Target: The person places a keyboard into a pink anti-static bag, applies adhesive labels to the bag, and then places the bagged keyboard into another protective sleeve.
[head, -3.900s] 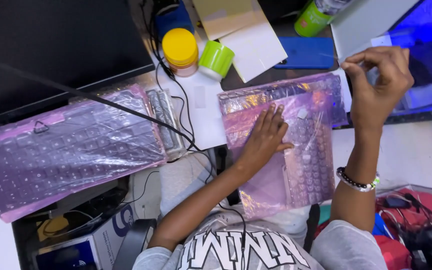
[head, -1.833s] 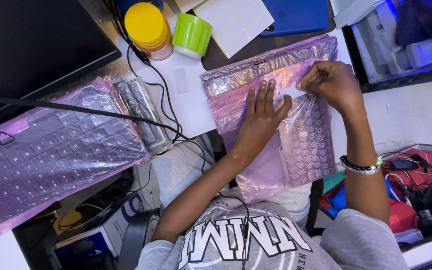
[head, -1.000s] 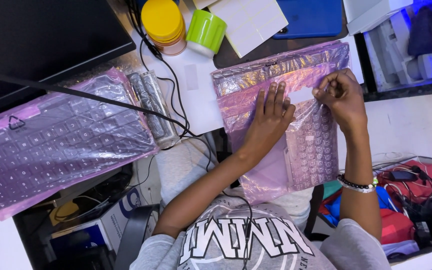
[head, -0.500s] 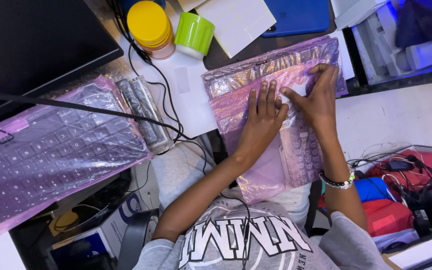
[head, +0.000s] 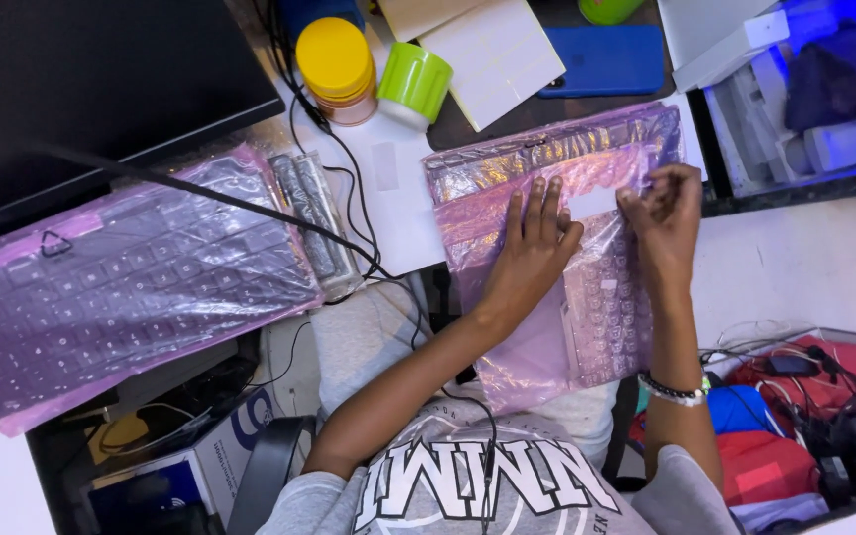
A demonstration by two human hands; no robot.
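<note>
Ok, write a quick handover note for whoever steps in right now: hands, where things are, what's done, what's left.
Left hand: flat on the pink bag, pinning it.
Right hand: fingertips at the white label on the bag's folded top.
The bag holds a keyboard and lies at the desk edge over the lap. A second bagged keyboard lies to the left.
Done: keyboard bagged, flap folded over, label on it.
Left: likely pressing the label down fully; hard to tell if it has stuck.

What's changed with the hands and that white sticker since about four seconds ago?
The right hand, earlier raised off to the right of the pink bagged keyboard, has come down onto it; its fingertips now pinch at the white sticker on the bag. The left hand has stayed flat on the bag. The larger bagged keyboard and yellow-lidded jar are unmoved.
</note>
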